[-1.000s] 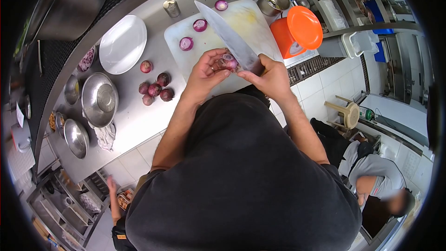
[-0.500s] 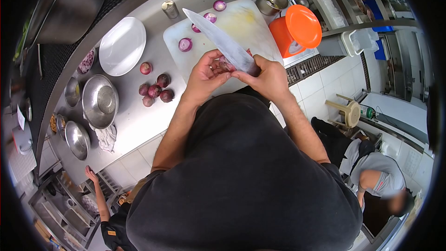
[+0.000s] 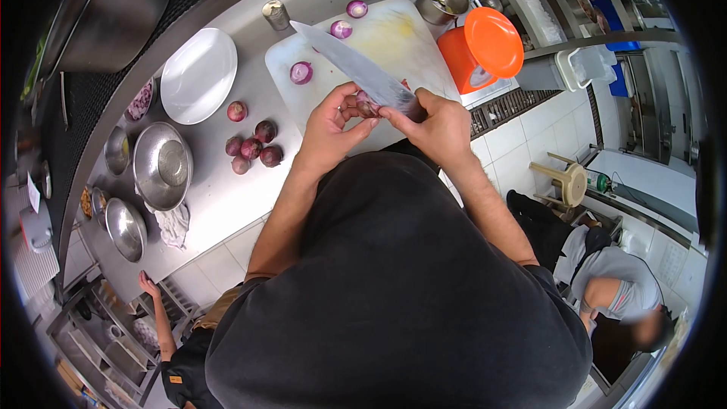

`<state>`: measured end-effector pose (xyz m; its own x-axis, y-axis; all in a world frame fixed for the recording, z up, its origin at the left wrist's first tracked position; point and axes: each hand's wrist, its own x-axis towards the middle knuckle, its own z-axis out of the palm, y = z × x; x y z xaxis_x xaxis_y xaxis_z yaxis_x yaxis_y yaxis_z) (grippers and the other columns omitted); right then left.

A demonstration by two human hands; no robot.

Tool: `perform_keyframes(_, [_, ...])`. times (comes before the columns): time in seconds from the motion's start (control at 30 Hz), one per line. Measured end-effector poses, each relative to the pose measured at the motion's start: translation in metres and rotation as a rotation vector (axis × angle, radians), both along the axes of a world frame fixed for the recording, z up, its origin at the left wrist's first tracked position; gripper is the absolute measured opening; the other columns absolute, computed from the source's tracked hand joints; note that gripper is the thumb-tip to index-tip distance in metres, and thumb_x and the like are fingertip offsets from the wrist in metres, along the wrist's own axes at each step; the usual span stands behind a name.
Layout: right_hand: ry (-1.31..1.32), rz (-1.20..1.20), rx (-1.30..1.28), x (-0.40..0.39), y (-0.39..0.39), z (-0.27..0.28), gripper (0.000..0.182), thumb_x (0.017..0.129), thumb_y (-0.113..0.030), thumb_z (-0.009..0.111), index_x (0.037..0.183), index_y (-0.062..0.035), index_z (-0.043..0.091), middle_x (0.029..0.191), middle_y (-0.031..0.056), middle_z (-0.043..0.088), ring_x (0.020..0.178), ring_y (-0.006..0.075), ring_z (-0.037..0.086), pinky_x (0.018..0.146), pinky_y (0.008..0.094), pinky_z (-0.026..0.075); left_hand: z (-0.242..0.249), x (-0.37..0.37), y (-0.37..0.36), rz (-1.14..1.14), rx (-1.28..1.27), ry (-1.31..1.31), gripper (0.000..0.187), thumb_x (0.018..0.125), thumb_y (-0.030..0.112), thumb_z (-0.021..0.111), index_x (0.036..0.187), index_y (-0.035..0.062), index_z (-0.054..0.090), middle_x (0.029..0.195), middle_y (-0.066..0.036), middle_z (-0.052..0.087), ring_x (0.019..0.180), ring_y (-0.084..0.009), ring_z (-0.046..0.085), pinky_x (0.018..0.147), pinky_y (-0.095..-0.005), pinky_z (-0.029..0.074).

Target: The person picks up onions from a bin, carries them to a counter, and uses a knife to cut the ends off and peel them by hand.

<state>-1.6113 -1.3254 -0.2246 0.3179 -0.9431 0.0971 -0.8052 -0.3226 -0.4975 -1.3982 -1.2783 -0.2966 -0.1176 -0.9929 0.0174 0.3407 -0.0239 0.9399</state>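
Note:
A red onion [image 3: 366,106] sits in the fingers of my left hand [image 3: 332,127], over the near edge of the white cutting board [image 3: 413,38]. My right hand [image 3: 437,127] is closed round the knife, its thumb at the onion. The broad knife blade [image 3: 352,62] points up and left across the board, above the onion. Peeled onions lie on the board, among them one at its left [image 3: 301,73] and two farther back [image 3: 341,29]. Several unpeeled red onions [image 3: 251,148] rest on the steel counter left of the board.
White oval plate [image 3: 198,76], steel bowls [image 3: 163,167] and a cloth [image 3: 173,226] at left. An open can [image 3: 276,15], a steel pot [image 3: 441,1] and an orange bin [image 3: 458,57] stand around the board. Two other people are at lower left [image 3: 189,367] and lower right [image 3: 617,276].
The knife blade has shifted slightly left and down, now covering the small onion behind it. My left hand's thumb has come slightly away from my right thumb.

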Motion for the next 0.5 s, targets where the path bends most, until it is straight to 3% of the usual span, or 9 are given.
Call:
perform_keyframes(0.1, [0.012,0.017,-0.032,0.0,0.001,0.002,0.076,0.08,-0.061,0.09,0.117,0.0042,0.078,0.062,0.0101,0.068,0.057,0.0265,0.071,0.057,0.0375,0.054,0.002,0.003,0.001,-0.002,-0.012,-0.031,0.057,0.094,-0.012,0.074,0.146,-0.0003,0.054,0.122,-0.007,0.067,0.113,-0.0156,0.067,0.102,-0.0331,0.056])
perform_keyframes(0.2, [-0.098,0.025,-0.062,0.0,-0.001,-0.004,0.06,0.08,-0.053,0.094,0.072,-0.002,0.064,0.059,0.0134,0.06,0.052,0.0319,0.061,0.053,0.0393,0.048,0.003,0.004,0.0,-0.013,0.005,-0.021,0.053,0.094,-0.012,0.075,0.143,-0.0003,0.057,0.119,-0.006,0.068,0.11,-0.0153,0.067,0.1,-0.0327,0.056])
perform_keyframes(0.5, [-0.13,0.063,-0.052,-0.004,-0.001,-0.006,0.057,0.077,-0.046,0.095,0.068,-0.0028,0.06,0.058,0.0135,0.058,0.05,0.0308,0.058,0.051,0.0385,0.047,0.015,0.004,0.0,-0.047,0.057,-0.07,0.049,0.095,-0.01,0.073,0.142,-0.0006,0.059,0.118,-0.004,0.068,0.11,-0.0127,0.066,0.097,-0.0307,0.056])
